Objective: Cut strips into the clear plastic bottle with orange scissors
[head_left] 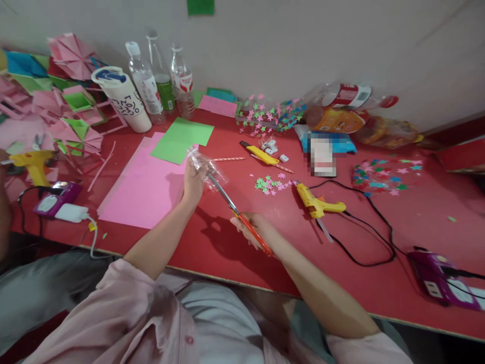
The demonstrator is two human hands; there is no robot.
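Observation:
My left hand (195,174) is closed around a piece of clear plastic bottle (216,178), held up over the table near the pink sheets. In my right hand (254,228) is a pair of scissors (253,231) with red-orange handles. Their metal blades point up and left, with the tips at the clear plastic. Whether the blades are cutting into it I cannot make out. Beneath my left forearm lies pink paper (140,177), with a green sheet (184,139) across its upper corner.
Small paper stars (271,185), a yellow cutter (261,153) and a yellow glue gun (316,202) with a looping cord lie to the right. Upright bottles (183,83) and a white tumbler (127,101) stand at the back. A purple power strip (441,280) sits far right.

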